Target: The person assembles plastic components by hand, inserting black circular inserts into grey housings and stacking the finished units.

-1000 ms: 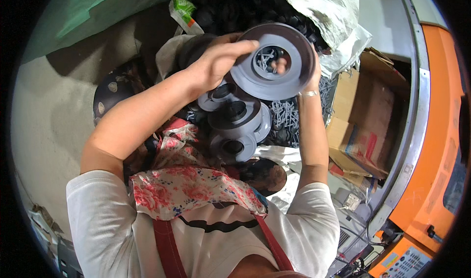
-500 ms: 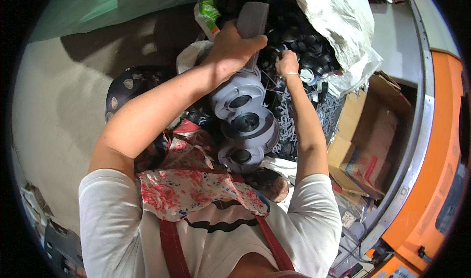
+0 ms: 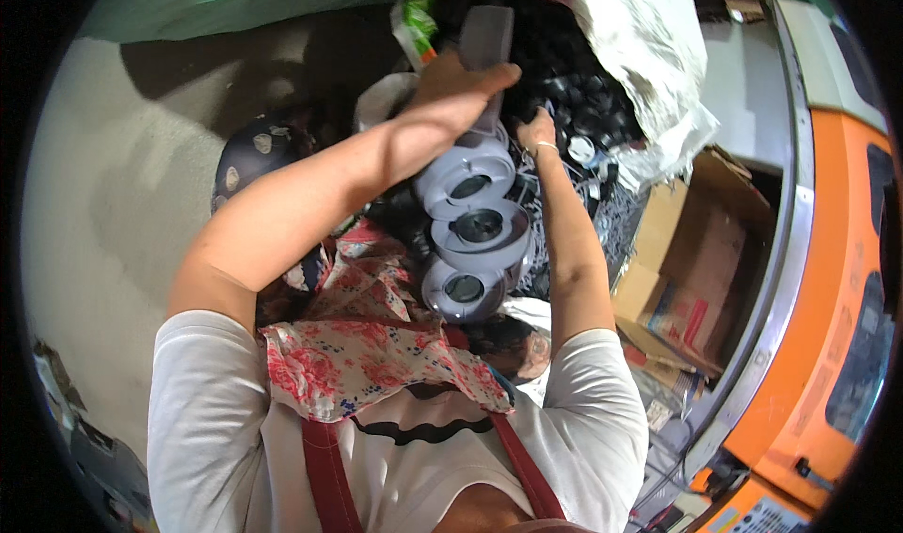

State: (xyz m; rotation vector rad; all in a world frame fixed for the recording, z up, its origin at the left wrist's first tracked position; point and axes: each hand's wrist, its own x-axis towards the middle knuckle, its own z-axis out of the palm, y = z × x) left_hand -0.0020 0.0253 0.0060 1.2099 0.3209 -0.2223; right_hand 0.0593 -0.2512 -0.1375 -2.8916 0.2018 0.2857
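My left hand [image 3: 458,83] is closed round a long, translucent grey plastic piece [image 3: 486,36], its thumb lying across the front. Just below, a row of round grey plastic parts [image 3: 465,211] with black centres rests against my lap. My right hand [image 3: 538,130] is at the near edge of a heap of black round plastic parts [image 3: 576,95]; its fingers are bent together, and what they hold is too small to make out. Thin grey plastic sprues [image 3: 616,215] lie heaped beside my right forearm.
A white woven sack [image 3: 649,34] surrounds the far right of the black heap. To the right stands an open cardboard box [image 3: 701,270], with a metal rail and an orange machine [image 3: 800,345] beyond it. Green sheeting [image 3: 188,11] hangs at the far left.
My right hand has shifted slightly left, toward the grey piece. My left hand keeps its grip on that piece. The whole view has tilted a little.
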